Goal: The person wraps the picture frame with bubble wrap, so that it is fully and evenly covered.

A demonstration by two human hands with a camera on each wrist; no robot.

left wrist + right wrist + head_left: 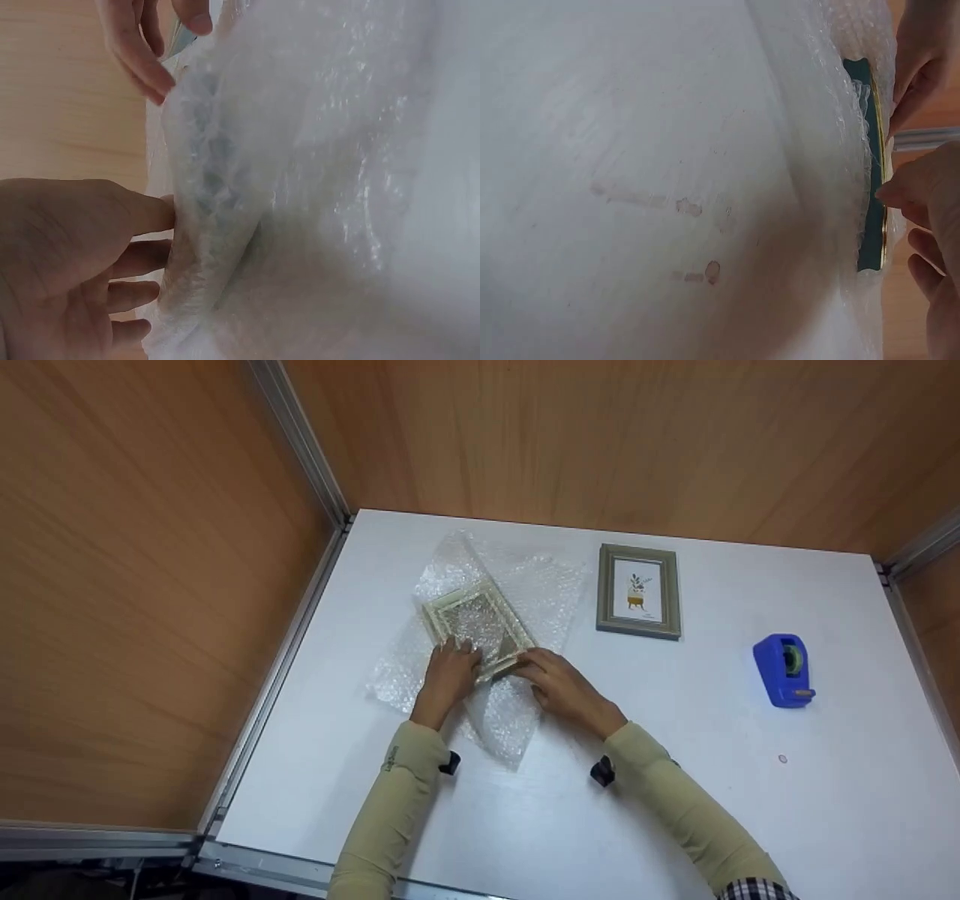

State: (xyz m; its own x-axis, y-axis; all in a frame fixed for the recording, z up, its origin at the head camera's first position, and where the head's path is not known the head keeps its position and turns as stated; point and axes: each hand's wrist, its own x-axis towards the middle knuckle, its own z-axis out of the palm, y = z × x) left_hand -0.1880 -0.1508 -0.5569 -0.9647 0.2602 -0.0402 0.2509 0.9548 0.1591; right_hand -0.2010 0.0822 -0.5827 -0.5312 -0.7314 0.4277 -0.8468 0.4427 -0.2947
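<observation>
A gold-edged picture frame (491, 622) lies tilted on a sheet of bubble wrap (551, 585), part of which covers its face. My left hand (450, 671) is at the frame's near left side, its bent fingers and thumb holding the wrap against the edge. At the near right corner, my right hand (555, 686) grips the frame with fingers on top and thumb against the side. The right wrist view shows the frame's dark green side (871, 180) bare between wrap layers, the right thumb (892, 191) touching its gold rim. The left wrist view shows wrap covering the edge.
A grey-green framed plant picture (637, 592) lies at the back right of the white table (525, 825). A blue tape dispenser (784, 671) stands farther right. Wooden panels (600, 442) enclose the back and sides. A small ring-shaped mark (782, 759) is near the dispenser.
</observation>
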